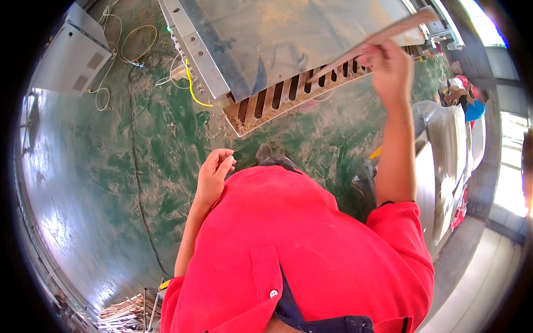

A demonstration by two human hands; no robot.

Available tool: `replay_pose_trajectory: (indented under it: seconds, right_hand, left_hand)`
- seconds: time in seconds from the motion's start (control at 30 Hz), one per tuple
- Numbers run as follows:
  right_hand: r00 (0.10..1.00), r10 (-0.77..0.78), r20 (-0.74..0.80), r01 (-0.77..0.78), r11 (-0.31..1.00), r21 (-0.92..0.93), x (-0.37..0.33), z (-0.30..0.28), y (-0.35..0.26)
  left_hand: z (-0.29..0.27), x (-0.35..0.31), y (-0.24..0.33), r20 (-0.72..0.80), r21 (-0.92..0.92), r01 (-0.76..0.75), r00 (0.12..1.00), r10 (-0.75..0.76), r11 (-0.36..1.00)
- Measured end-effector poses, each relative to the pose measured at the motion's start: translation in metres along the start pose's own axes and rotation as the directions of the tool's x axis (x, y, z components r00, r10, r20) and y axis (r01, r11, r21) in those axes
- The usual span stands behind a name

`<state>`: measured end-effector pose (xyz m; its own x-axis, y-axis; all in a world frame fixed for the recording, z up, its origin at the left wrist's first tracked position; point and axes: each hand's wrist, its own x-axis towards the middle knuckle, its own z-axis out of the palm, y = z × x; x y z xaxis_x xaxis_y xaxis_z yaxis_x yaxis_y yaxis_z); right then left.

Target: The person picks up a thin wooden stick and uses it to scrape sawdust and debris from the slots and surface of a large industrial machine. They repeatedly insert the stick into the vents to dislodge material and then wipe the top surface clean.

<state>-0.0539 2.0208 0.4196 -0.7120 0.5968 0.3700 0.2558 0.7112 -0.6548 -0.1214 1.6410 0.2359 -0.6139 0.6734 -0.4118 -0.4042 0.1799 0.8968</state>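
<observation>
My right hand (pixel 388 69) is raised at the upper right, its fingers closed around a long, thin wooden strip (pixel 404 25). The strip slants across the front edge of a large machine bed (pixel 288 33), one end low over the slotted edge and the other up to the right. Some motion blur softens both hand and strip. Close to my red shirt, at the left, my left hand (pixel 214 176) hangs empty with loosely bent fingers, the thumb a little apart from them. It touches no machine part.
The slotted, dusty front rail (pixel 266 105) juts toward me. A yellow cable (pixel 193 89) hangs at its left corner. A grey cabinet (pixel 72 50) stands far left, and a dark cable (pixel 136 177) crosses the green floor. Wrapped white panels (pixel 444 150) are at right; wood scraps (pixel 125 313) lie lower left.
</observation>
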Motion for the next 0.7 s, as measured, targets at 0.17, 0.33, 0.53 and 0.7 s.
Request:
replay_pose_trajectory:
  seconds: [0.17,0.33,0.53,0.7]
  right_hand:
    - [0.988,0.034,-0.152,-0.024,0.997,0.067,0.001,-0.031,0.015]
    - [0.974,0.035,-0.226,-0.016,0.996,0.086,0.001,-0.045,0.017]
    - [0.970,-0.031,-0.243,0.082,0.976,0.202,0.004,-0.089,0.022]
    - [0.980,-0.095,-0.177,0.154,0.923,0.354,-0.004,-0.099,0.011]
  left_hand:
    - [0.000,0.000,0.000,0.012,-0.009,0.012,1.000,-0.012,1.000]
    - [0.001,0.008,0.004,0.035,0.005,0.006,0.999,-0.006,1.000]
    - [0.002,0.011,0.004,0.038,0.000,0.013,0.999,-0.013,1.000]
    - [0.003,0.013,0.005,0.035,0.006,0.009,0.999,-0.009,1.000]
